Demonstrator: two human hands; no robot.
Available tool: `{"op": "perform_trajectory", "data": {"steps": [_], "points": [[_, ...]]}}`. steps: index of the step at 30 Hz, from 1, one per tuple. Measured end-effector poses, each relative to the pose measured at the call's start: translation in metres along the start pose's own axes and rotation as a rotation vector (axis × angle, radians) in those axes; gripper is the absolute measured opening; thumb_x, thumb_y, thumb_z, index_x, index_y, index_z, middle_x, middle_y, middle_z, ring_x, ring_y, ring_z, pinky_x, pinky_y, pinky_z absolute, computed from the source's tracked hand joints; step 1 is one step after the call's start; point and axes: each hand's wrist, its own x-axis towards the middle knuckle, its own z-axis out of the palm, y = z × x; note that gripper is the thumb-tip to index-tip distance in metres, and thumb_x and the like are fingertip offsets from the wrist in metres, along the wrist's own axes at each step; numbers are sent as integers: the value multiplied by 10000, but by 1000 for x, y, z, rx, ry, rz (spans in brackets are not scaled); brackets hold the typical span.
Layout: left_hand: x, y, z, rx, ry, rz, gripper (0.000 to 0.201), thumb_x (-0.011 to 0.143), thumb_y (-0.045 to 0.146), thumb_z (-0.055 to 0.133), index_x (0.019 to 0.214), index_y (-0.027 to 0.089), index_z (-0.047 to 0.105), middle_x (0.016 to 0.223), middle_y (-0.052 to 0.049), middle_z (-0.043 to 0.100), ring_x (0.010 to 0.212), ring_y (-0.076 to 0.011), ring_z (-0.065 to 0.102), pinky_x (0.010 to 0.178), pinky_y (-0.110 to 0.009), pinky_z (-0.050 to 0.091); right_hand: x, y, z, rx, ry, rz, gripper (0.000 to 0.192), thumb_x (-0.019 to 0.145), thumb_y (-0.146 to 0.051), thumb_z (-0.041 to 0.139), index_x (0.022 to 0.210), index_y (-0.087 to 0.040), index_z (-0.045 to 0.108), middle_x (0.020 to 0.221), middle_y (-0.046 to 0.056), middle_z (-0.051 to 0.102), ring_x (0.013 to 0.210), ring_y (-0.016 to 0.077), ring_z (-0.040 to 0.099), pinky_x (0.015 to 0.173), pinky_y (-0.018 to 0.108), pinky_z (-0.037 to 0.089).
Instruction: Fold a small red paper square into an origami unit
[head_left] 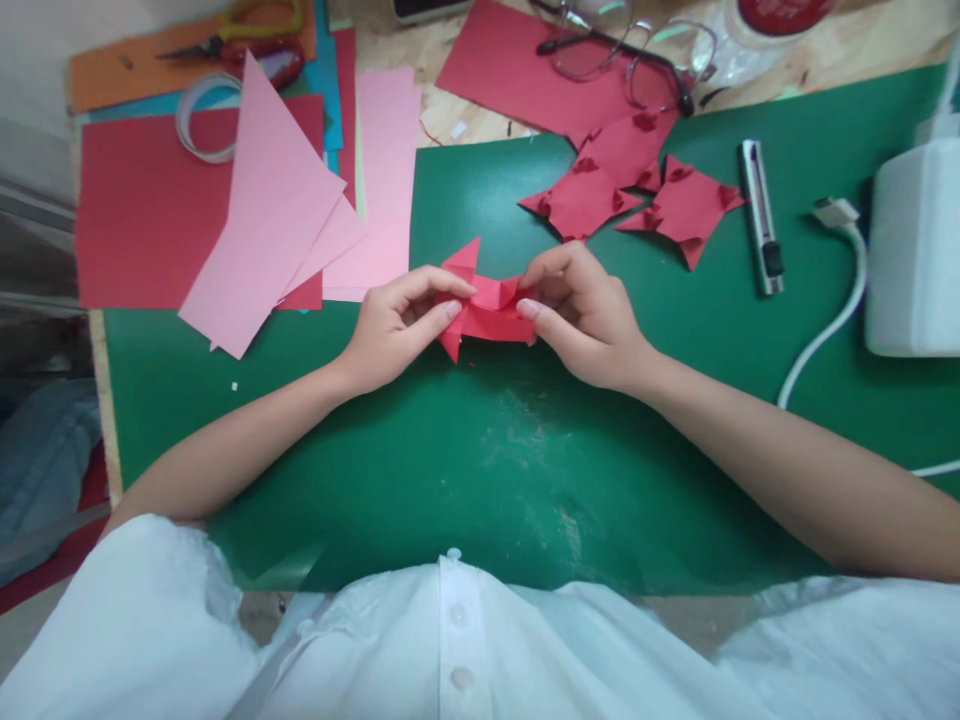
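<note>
Between my two hands is a red folded paper piece (489, 312) with pointed flaps at its left end. My left hand (397, 325) pinches that left end between thumb and fingers. On the opposite end, my right hand (589, 315) grips the paper, thumb in front and fingers curled behind. Part of the right end is hidden by those fingers. Just beyond my right hand lie several finished-looking red paper shapes with points and curled bits, among them one star-like red folded shape (684, 208) at the right.
Pink paper sheets (277, 190) and a red sheet (127, 210) lie at left, with a tape roll (184, 120) and scissors (262, 40) above. Eyeglasses (622, 55) rest at the back. A box cutter (762, 215), white cable (825, 330) and white charger (915, 250) are on the right.
</note>
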Motion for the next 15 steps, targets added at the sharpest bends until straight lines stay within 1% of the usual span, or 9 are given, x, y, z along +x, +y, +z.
{"op": "perform_trajectory", "data": {"steps": [2, 5, 8, 11, 15], "points": [[0, 0, 0, 3, 8, 13, 159, 1018, 368, 729, 1066, 239, 809, 984, -18, 817, 897, -114, 770, 798, -221, 621, -1, 1, 0, -10, -14, 9, 221, 1084, -465, 580, 1123, -250, 544, 746, -46, 614, 585, 107, 560, 586, 266, 451], [0, 1, 0, 28, 8, 21, 148, 1016, 354, 726, 1064, 243, 811, 970, -13, 813, 879, -111, 754, 769, -215, 612, -2, 3, -1, -6, -27, 31, 263, 1086, -501, 564, 1185, -259, 536, 793, -27, 653, 597, 122, 596, 599, 286, 489], [0, 1, -1, 37, -7, 12, 161, 1021, 362, 717, 1071, 240, 809, 988, -16, 814, 897, -116, 758, 787, -222, 621, -2, 2, 0, 1, -34, 37, 316, 1082, -541, 558, 1222, -261, 517, 772, -25, 646, 593, 132, 603, 586, 298, 484], [0, 1, -1, 23, -20, 7, 164, 1024, 362, 714, 1086, 239, 805, 1025, -18, 818, 953, -123, 771, 840, -231, 631, -1, 1, 0, -20, -37, 23, 330, 1088, -533, 550, 1260, -254, 503, 740, -37, 633, 589, 130, 585, 584, 295, 470], [0, -1, -1, 11, -29, 13, 162, 1024, 366, 717, 1098, 248, 801, 1062, -15, 819, 995, -127, 775, 876, -240, 630, -1, 0, -1, -59, -34, 2, 329, 1091, -502, 549, 1292, -246, 506, 784, -25, 664, 613, 125, 565, 591, 293, 470]]}}
